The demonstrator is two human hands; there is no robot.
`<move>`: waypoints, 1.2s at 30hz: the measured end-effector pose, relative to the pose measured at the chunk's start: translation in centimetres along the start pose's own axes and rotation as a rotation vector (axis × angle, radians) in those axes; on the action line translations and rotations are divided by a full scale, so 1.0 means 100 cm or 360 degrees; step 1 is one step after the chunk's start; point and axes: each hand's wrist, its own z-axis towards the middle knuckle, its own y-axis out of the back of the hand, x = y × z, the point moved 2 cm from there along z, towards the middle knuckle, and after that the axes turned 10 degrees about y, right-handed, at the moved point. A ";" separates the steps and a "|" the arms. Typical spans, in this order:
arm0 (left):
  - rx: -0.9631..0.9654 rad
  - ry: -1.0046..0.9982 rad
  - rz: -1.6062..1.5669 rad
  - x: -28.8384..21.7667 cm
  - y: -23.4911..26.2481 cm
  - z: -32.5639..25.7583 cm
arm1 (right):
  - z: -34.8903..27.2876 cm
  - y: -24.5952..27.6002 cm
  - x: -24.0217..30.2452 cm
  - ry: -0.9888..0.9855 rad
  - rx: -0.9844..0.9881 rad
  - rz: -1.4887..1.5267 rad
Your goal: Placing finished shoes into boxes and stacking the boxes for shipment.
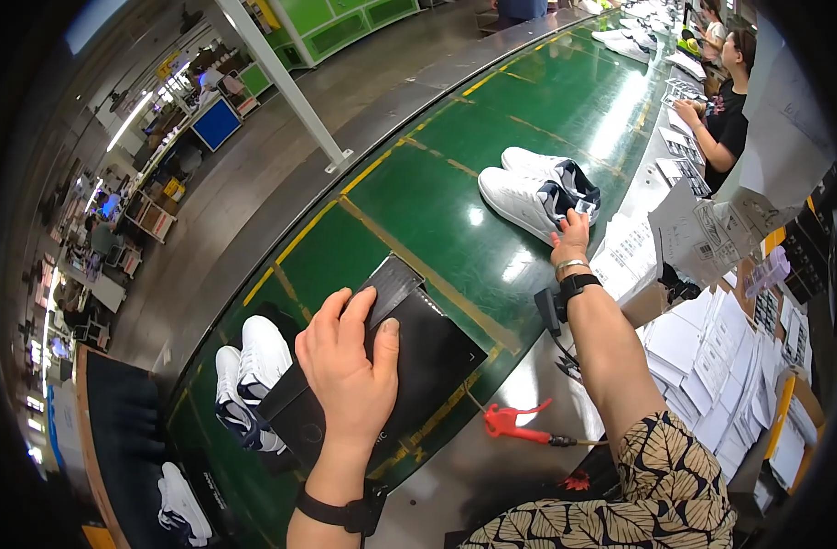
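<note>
My left hand (352,375) lies on a black shoebox (427,352), fingers spread and thumb apart. A dark grey end panel (397,285) of the box shows beyond the fingertips. Out to the right, my right hand (572,240) reaches to the heel of the nearer white sneaker (519,203), its thumb and fingers closed at the navy-lined collar. The second white sneaker (534,162) of that pair sits right behind it. Left of the box, another pair of white sneakers (264,352) with navy heels stands on the green belt.
The green conveyor belt (437,224) has yellow lines. A red air gun (519,423) hangs at its near edge. Paper stacks (702,352) lie to my right. Another boxed sneaker (182,503) is at lower left. A co-worker (725,114) sits farther up, near a metal post (286,82) across the belt.
</note>
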 end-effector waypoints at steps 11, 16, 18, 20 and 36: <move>0.0095 0.0000 -0.0144 -0.001 0.015 -0.013 | -0.149 -0.057 0.077 0.0126 0.1194 0.0061; 0.0193 -0.0024 -0.0306 0.002 0.023 -0.018 | -0.258 -0.037 0.135 0.0662 0.2290 0.0042; 0.0123 0.0015 -0.0444 0.004 0.027 -0.024 | -0.282 -0.029 0.140 0.1001 0.2550 0.0042; 0.0109 0.0041 -0.0502 0.007 0.026 -0.028 | -0.297 -0.024 0.147 0.1232 0.2659 0.0041; 0.0371 -0.0065 -0.0493 0.001 0.033 -0.057 | -0.297 -0.027 0.153 0.0229 0.2295 -0.0390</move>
